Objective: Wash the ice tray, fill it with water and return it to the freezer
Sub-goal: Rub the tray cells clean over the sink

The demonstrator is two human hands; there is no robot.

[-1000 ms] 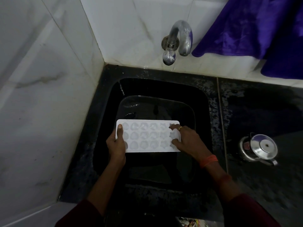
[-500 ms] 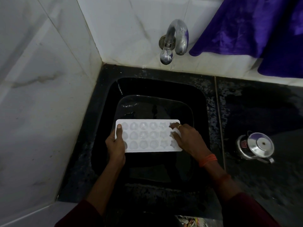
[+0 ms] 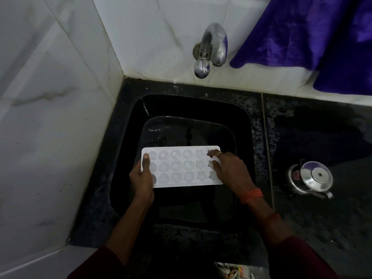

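Observation:
A white ice tray (image 3: 181,167) with rows of round and star-shaped moulds is held level over the black sink (image 3: 128,137). My left hand (image 3: 142,178) grips its left end, thumb lying on top of the rim. My right hand (image 3: 229,170) rests on the tray's right end, its fingertips poking into the star moulds. A ring shows on one finger. A steel tap (image 3: 209,49) juts from the white wall above the sink; I cannot tell whether water runs from it.
A clear square container (image 3: 157,125) sits inside the sink under the tray. A steel pressure cooker (image 3: 310,179) stands on the wet black counter at right. Purple cloth (image 3: 314,33) hangs over the wall at upper right. White marble walls close the left and back.
My right fingers have shifted slightly among the star moulds at the tray's right end. The tray and my left hand have stayed put.

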